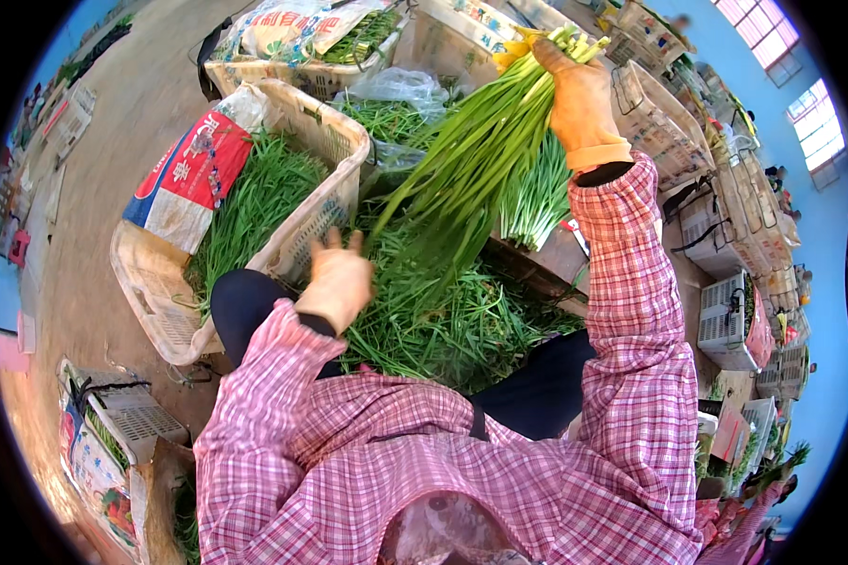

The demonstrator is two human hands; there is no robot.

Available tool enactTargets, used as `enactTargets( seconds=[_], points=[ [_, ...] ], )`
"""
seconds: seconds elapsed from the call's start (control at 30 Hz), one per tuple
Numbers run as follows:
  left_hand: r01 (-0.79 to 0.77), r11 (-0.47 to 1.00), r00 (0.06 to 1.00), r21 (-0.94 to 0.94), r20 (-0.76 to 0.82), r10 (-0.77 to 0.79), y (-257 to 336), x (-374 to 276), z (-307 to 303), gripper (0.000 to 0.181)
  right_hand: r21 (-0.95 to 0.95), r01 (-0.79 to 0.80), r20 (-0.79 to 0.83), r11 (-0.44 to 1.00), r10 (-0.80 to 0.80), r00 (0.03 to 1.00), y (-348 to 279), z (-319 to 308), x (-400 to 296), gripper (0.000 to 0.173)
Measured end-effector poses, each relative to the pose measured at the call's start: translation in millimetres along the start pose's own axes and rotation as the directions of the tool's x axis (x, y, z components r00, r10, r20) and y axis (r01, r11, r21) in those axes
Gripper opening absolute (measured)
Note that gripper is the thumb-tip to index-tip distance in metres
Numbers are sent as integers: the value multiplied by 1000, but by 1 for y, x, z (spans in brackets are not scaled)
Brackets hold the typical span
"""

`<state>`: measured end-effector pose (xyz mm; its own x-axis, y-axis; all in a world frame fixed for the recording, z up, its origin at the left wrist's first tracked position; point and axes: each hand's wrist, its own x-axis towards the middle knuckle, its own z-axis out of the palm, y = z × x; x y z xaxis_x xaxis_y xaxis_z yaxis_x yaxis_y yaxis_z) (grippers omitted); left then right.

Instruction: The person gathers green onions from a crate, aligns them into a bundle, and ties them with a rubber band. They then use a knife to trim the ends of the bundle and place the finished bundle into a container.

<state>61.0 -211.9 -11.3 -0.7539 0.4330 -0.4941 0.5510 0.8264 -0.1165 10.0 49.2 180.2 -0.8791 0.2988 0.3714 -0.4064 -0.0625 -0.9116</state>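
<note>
In my gloved right hand (581, 106), raised at the upper right, is a bunch of long green leafy stalks (459, 159), probably garlic chives. I grip it near the pale stem ends, and the leaves hang down to the left. My gloved left hand (338, 279) holds nothing, its fingers apart, beside the wall of a white plastic crate (328, 212). A heap of loose green leaves (445, 325) lies between my knees. Behind the raised bunch, another bunch with white stems (537, 205) rests on a low wooden surface (537, 258), partly hidden.
Greens (268, 183) and a printed woven sack (196, 169) fill the left crate. Another sack-covered crate (311, 78) stands beyond, near a clear plastic bag (403, 92). Crates (742, 205) are stacked along the right. A crate (138, 420) sits behind me at lower left.
</note>
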Motion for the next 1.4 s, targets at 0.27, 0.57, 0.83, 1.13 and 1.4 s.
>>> enactTargets(
  seconds=[0.27,0.57,0.83,1.13,1.4],
  points=[
    [-250,-464,821,-850,-440,363,-17,-81,-14,94,-308,348,336,885,-241,911,12,29,-48,18],
    [541,-841,725,-18,-496,477,56,-83,26,89,-19,863,993,505,-89,74,40,58,-201,37],
    [255,-921,880,-296,-323,347,40,-76,9,53,-13,513,944,859,-159,289,24,18,-223,54],
    [-648,-314,716,-694,-695,60,57,23,-70,55,-189,-55,361,981,121,925,45,-36,-113,65],
    [-747,-312,600,-588,-797,65,82,114,-115,98,-200,44,172,979,-9,985,41,-62,-63,43]
  ],
)
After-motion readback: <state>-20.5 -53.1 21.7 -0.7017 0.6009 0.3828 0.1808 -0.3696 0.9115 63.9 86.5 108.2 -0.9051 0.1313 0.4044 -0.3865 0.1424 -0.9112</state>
